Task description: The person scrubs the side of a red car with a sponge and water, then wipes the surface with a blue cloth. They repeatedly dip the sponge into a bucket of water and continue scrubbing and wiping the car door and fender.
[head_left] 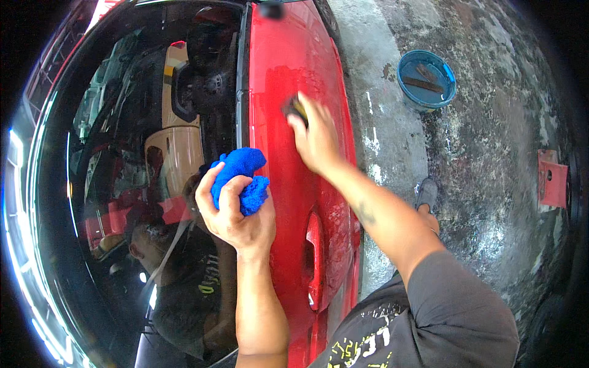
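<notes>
Our left hand [238, 224] with its grip closed around a bunched blue cloth [240, 172], near the right edge of a dark car window [211, 132], our right hand [319, 140] farther off, gripping a small dark-and-yellow block [296, 109] at the red door [273, 144], a blue bucket [424, 105] far right on the floor [392, 159].

White light streaks [16, 150] glaring far left of red car door [294, 202], burning out to pure white. Window glass [123, 196] directly left of door looking dark, mirroring paler shapes. Door itself showing bright, saturated red, soft pale sheen spreading toward its far end. Concrete floor [491, 153] right of door catching glossy glints. Dark patch [270, 10] at door's far end dissolving into blur. Fisheye lens bowing edges beyond door; corners farthest from it sinking into black.
</notes>
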### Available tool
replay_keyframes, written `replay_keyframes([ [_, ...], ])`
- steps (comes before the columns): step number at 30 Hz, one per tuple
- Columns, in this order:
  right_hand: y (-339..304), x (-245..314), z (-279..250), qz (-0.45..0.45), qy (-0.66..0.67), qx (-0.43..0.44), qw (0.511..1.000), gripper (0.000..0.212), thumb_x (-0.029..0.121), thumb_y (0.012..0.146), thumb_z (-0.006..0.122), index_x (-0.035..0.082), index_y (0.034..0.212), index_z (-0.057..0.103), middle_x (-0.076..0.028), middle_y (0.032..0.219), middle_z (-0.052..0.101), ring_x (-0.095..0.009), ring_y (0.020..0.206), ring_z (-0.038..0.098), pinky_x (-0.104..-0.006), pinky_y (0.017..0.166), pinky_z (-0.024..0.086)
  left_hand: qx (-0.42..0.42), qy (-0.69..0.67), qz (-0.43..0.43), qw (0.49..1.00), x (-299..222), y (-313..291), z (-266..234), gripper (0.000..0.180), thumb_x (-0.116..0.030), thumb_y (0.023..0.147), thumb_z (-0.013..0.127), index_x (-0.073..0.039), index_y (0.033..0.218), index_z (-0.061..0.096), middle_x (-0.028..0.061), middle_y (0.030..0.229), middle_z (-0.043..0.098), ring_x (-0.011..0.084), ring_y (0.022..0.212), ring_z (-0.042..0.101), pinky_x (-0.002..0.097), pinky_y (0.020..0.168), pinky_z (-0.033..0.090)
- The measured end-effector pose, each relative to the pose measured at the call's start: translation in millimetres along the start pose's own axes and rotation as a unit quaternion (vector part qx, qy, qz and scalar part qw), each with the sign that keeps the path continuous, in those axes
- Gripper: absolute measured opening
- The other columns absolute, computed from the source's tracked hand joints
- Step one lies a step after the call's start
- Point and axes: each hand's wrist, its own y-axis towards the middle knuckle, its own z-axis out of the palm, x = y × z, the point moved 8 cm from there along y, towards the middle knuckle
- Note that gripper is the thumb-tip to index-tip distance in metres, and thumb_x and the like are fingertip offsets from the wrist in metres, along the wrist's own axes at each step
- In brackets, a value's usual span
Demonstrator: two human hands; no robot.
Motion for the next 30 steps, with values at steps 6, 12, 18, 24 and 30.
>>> replay_keyframes([
  [6, 21, -20, 3, 0.032, 0.008, -0.011, 0.999, 0.053, 0.025, 0.103, 0.07, -0.001, 0.147, 0.057, -0.025, 0.132, 0.069, -0.046, 0.122, 0.064, -0.0547, 0.105, 0.051, -0.002, 0.003, -0.007, 1.0, 0, -1, 0, 0.034, 0.002, 0.07, 0.082, -0.012, 0.098, 0.07, 0.0193, 0.127, 0.067, 0.0401, 0.12, 0.067, 0.0499, 0.103, 0.055],
  [12, -62, 27, -25, -0.053, 0.047, 0.038, 0.997, 0.062, 0.017, 0.098, 0.076, 0.001, 0.153, 0.054, -0.025, 0.137, 0.065, -0.045, 0.126, 0.063, -0.0549, 0.108, 0.049, 0.002, -0.002, -0.004, 1.0, 1, -1, 2, 0.035, 0.003, 0.069, 0.082, -0.012, 0.097, 0.069, 0.0183, 0.126, 0.067, 0.0401, 0.118, 0.068, 0.0499, 0.102, 0.055],
  [18, 94, -12, 17, 0.059, -0.004, -0.034, 0.998, 0.05, 0.028, 0.099, 0.074, -0.001, 0.139, 0.064, -0.025, 0.127, 0.072, -0.045, 0.119, 0.066, -0.0549, 0.105, 0.052, 0.007, -0.009, -0.01, 1.0, -7, 2, 5, 0.034, 0.002, 0.069, 0.083, -0.012, 0.097, 0.069, 0.0193, 0.127, 0.067, 0.04, 0.118, 0.068, 0.0506, 0.103, 0.055],
  [24, -82, 85, -30, -0.048, 0.025, 0.068, 0.996, 0.071, 0.008, 0.093, 0.078, 0.001, 0.157, 0.05, -0.025, 0.136, 0.064, -0.046, 0.122, 0.062, -0.058, 0.105, 0.049, -0.006, -0.017, -0.004, 1.0, 0, -1, -1, 0.035, 0.001, 0.068, 0.084, -0.013, 0.097, 0.069, 0.0193, 0.129, 0.066, 0.0418, 0.117, 0.068, 0.0516, 0.102, 0.055],
  [30, 90, 18, 19, 0.003, -0.029, -0.021, 0.999, 0.051, 0.025, 0.101, 0.072, 0.0, 0.145, 0.06, -0.024, 0.132, 0.07, -0.045, 0.122, 0.064, -0.0549, 0.106, 0.05, -0.012, -0.007, 0.003, 1.0, -7, 4, 1, 0.035, 0.001, 0.069, 0.084, -0.012, 0.098, 0.069, 0.0194, 0.129, 0.067, 0.0412, 0.118, 0.068, 0.0513, 0.102, 0.055],
])
